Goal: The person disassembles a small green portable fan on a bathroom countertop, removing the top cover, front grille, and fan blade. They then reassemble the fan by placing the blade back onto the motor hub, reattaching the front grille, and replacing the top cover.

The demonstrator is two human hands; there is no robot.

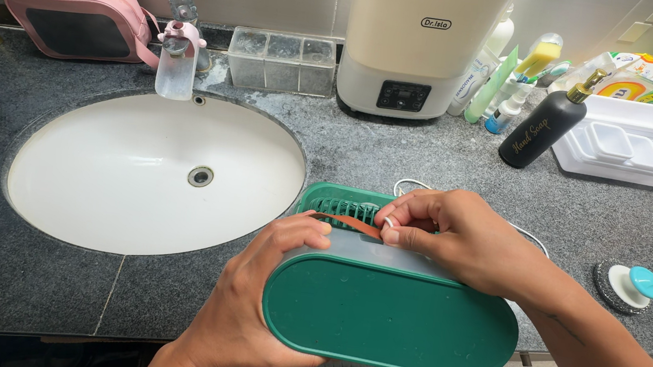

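Green oval-bodied appliance (389, 318) lies on its side at the near counter edge, right of the white sink (97, 182). Left hand (247, 306) is clasped around its left end, steadying it. Right hand (460, 236) pinches a brown strap (351, 222) across the slatted grille (340, 208). Judged status: strap handling is in progress; its ends are not visibly secured. White cord (412, 187) trails behind.
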